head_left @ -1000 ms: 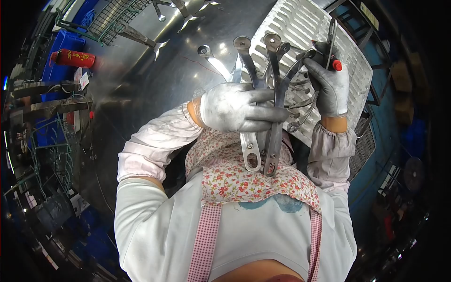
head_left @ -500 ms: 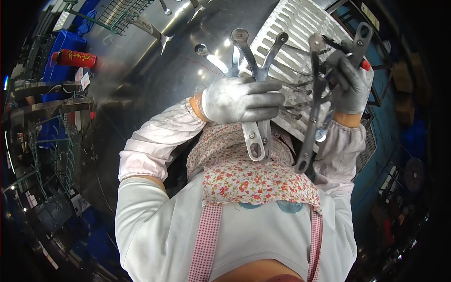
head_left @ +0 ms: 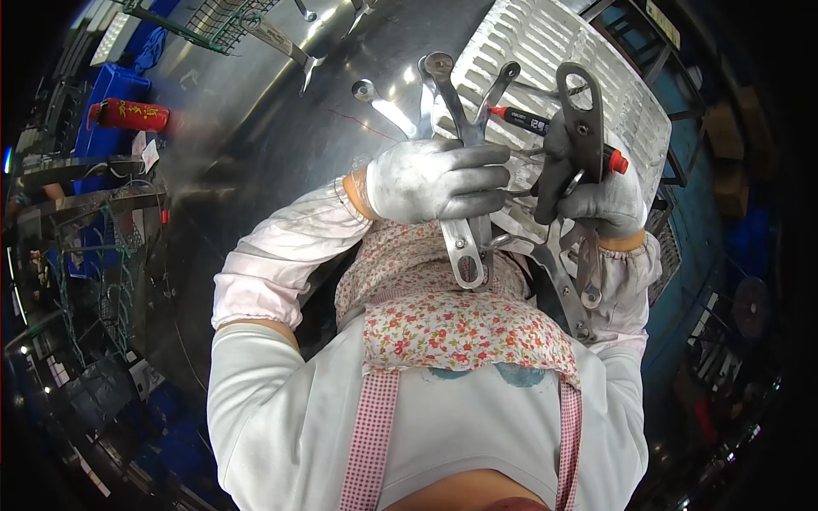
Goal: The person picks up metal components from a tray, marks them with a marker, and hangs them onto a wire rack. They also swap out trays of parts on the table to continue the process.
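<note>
My left hand (head_left: 436, 180), in a grey-coated white glove, is closed around two or so Y-shaped metal brackets (head_left: 463, 247). Their forked arms with round ends stick out above the fist, and the slotted ends hang below it. To the right, my gloved right hand (head_left: 601, 204) grips another metal bracket (head_left: 584, 106), its slotted end up and its forked arms pointing down toward the apron. A black marker with red ends (head_left: 524, 119) is also held in that hand, lying across behind the bracket.
Beneath the hands, a ribbed metal tray (head_left: 635, 94) lies on the steel table (head_left: 281, 111). More brackets (head_left: 277, 38) lie at the far edge by a green wire basket (head_left: 209, 21). A red can (head_left: 132, 114) stands at the left near a blue bin (head_left: 106, 81).
My right hand has turned its bracket over and moved slightly left and down. The marker now shows more fully. My left hand has stayed almost still with its brackets.
</note>
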A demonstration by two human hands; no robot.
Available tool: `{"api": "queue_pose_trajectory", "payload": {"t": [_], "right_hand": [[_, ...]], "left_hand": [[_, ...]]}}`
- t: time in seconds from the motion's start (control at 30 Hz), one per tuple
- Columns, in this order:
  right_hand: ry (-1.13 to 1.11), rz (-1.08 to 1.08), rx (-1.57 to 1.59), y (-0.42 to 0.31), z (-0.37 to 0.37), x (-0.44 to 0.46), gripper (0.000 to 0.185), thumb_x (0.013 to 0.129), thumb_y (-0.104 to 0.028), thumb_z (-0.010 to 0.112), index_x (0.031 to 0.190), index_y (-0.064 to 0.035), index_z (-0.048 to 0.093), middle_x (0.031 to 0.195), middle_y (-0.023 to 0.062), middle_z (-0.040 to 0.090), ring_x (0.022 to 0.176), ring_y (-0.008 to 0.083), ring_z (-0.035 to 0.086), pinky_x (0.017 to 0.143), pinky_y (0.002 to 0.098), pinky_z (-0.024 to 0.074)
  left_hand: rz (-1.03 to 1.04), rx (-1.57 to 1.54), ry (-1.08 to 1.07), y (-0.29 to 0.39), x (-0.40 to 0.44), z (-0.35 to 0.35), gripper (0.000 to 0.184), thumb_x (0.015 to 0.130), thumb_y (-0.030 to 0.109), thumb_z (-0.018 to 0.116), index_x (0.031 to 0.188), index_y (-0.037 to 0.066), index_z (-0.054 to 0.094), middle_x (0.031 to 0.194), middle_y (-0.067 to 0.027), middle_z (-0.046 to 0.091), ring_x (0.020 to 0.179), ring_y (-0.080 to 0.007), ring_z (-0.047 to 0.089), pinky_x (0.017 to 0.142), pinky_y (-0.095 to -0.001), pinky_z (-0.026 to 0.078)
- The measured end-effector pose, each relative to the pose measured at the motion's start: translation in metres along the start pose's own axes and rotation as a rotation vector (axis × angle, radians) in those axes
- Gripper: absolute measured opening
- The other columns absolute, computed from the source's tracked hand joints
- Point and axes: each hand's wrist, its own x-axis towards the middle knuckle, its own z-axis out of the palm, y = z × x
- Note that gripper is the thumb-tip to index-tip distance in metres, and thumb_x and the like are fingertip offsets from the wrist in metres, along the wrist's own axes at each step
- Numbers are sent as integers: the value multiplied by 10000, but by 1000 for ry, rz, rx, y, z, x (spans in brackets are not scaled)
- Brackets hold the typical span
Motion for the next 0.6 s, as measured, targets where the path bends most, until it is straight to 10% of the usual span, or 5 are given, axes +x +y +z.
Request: {"api": "queue_pose_trajectory", "payload": {"t": [0.2,0.6], "right_hand": [[-233,80,-99,1,4,3,594,513,150,741,1044,-27,542,890,41,636,782,139,656,677,274,537],[321,-317,-84,21,-73,-59,607,468,74,596,1063,29,492,730,128,620,620,233,648,582,275,496]], "left_hand": [[-16,-24,19,0,-2,4,338,715,135,621,1053,123,639,1128,-58,586,1108,-234,561,686,-299,572],[-239,111,-224,-79,34,43,347,784,87,594,1127,138,609,1139,-72,605,1035,-221,609,746,-337,562]]}}
